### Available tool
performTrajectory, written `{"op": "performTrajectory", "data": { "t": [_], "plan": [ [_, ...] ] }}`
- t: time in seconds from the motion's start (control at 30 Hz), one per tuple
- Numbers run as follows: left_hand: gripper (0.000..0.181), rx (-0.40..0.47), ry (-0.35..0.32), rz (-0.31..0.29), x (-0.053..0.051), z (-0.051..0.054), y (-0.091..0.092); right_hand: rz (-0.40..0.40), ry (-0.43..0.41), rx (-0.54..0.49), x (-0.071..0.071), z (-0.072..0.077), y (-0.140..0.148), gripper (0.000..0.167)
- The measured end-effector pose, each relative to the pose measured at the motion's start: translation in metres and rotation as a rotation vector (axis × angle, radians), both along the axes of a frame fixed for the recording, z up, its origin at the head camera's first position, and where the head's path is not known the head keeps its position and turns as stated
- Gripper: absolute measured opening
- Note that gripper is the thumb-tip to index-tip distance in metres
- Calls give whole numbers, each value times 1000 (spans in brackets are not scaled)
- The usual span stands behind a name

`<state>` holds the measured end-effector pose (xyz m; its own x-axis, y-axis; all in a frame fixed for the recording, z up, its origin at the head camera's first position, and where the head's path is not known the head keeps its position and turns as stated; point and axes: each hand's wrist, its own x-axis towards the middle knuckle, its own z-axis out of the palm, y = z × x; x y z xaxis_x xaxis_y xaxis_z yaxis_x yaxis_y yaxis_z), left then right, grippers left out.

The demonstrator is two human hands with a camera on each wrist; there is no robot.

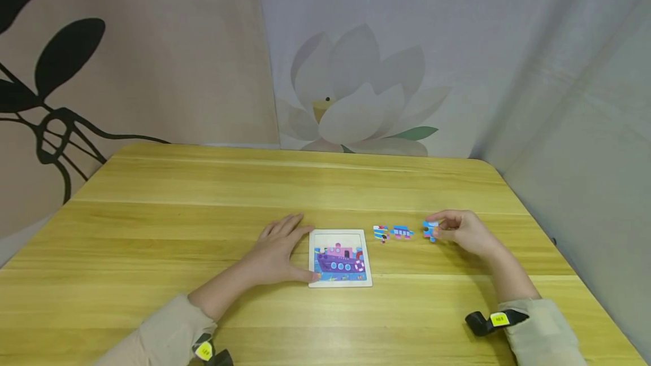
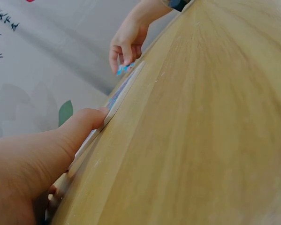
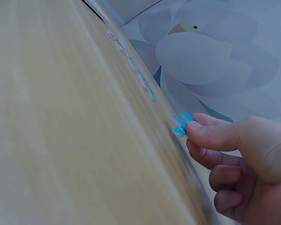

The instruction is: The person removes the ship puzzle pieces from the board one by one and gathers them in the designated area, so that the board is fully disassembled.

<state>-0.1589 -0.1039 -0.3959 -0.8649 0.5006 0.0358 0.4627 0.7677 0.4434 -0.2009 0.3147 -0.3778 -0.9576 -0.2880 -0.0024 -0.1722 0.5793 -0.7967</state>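
Note:
A white-framed puzzle board (image 1: pixel 339 283) lies on the table, its lower part showing a pink and purple boat and its upper strip blank. My left hand (image 1: pixel 277 250) rests at the board's left side, fingers spread, the thumb (image 2: pixel 86 123) on its lower left edge. To the right of the board, my right hand (image 1: pixel 465 233) pinches a blue puzzle piece (image 3: pixel 181 124) between thumb and forefinger. Between board and right hand lie two loose pieces, one striped (image 1: pixel 380 233) and one blue and purple (image 1: pixel 402 232).
The wooden table (image 1: pixel 203 185) reaches back to a wall hanging (image 1: pixel 356 89) with a flower print. Black straps with yellow labels are on both sleeves, the left (image 1: pixel 204 350) and the right (image 1: pixel 499 319).

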Motion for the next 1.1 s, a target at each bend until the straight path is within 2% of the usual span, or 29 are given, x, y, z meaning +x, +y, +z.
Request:
{"op": "performTrajectory", "data": {
  "t": [0.27,0.57,0.87,1.1],
  "plan": [
    [106,1,-2,-3,1,1,0,-17,-27,14,-2,-7,2,28],
    [105,-1,-1,2,0,0,0,-25,-41,2,-1,-4,-1,31],
    [106,2,7,3,-2,-2,0,-30,-37,85,-2,-1,-3,29],
    [105,10,-6,5,0,0,0,-22,-21,126,-1,2,-8,28]
  ]
}}
